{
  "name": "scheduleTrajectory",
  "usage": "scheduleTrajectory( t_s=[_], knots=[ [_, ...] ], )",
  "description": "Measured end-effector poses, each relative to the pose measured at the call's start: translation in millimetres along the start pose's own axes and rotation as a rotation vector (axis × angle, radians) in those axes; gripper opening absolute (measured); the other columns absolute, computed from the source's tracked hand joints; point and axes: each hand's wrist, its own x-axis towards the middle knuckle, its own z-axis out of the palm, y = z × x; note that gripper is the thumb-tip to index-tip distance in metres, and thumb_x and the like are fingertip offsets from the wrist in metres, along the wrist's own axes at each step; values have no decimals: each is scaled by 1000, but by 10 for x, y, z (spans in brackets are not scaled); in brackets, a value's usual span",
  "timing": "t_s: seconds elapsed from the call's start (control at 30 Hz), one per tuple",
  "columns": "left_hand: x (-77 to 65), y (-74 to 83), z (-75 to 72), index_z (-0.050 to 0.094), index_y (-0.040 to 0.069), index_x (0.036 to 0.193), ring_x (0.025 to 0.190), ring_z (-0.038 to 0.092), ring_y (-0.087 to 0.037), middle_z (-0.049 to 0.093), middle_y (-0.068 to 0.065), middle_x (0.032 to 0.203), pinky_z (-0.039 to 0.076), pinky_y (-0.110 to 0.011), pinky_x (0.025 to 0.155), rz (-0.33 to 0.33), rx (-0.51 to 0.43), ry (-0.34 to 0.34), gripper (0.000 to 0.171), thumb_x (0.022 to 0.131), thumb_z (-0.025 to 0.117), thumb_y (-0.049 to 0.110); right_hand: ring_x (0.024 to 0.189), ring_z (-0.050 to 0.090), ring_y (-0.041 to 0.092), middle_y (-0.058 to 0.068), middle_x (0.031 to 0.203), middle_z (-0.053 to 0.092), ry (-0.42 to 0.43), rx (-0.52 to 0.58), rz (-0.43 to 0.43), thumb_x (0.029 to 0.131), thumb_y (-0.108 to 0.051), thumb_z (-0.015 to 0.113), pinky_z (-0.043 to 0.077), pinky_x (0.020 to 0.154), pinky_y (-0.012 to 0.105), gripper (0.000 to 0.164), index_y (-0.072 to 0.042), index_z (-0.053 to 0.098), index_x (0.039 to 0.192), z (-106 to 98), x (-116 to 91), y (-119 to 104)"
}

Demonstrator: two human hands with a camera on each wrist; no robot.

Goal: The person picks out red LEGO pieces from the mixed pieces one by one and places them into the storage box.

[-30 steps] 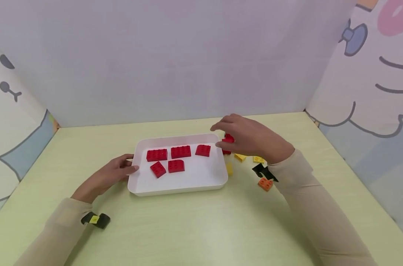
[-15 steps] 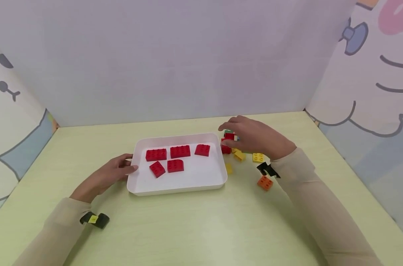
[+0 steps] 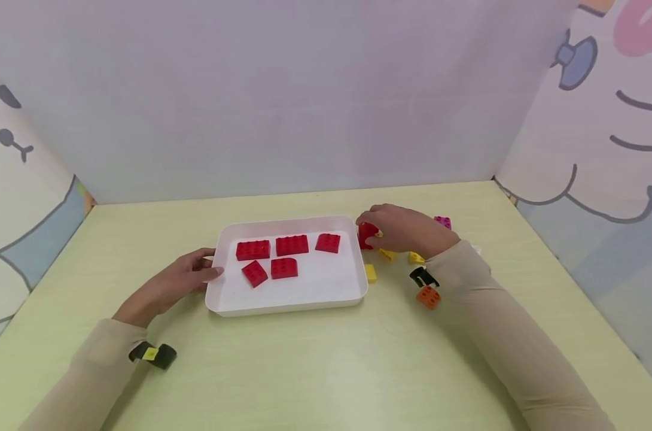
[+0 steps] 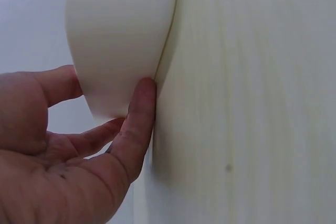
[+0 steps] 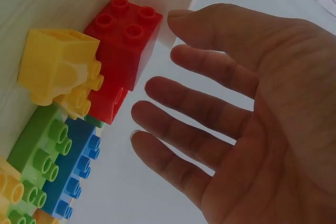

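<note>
My left hand (image 3: 185, 280) holds the white tray (image 3: 317, 293) by its left end. Thumb and fingers pinch the tray wall (image 4: 121, 40) in the left wrist view. Inside the tray lie several red building bricks, one of them a 2x4 brick (image 3: 253, 250). Just past the tray's right rim, my right hand (image 3: 404, 230) hovers at a tall red brick (image 3: 366, 235), partly covering it. Seen from the right wrist, that red brick (image 5: 126, 40) stands beside the loosely spread fingers (image 5: 184, 100), which grip nothing. A second red piece (image 5: 107, 103) shows behind its base.
Around the right hand lie yellow bricks (image 5: 58, 64), a green one (image 5: 37, 150) and a blue one (image 5: 71, 166). An orange brick (image 3: 429, 297) sits nearer the front, a pink one (image 3: 442, 222) farther back. A pale wall (image 3: 283, 120) closes off the table's rear.
My right hand has drawn back right from the tray's rim, then lowered toward the tall red brick, its fingers closer to it. The left hand and tray stay nearly still.
</note>
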Motion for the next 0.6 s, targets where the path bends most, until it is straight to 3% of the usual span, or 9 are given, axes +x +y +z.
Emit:
scheduleTrajectory(
  t_s=[0.6],
  knots=[
    [8,-15,-8,27,6,141,105,44,-30,42,-17,116,44,-36,87,0,-8,-4,64,92,57,34,104,47,19,-1,116,54,-41,-35,16,80,-30,72,47,84,39,46,-27,55,123,78,54,14]
  ],
)
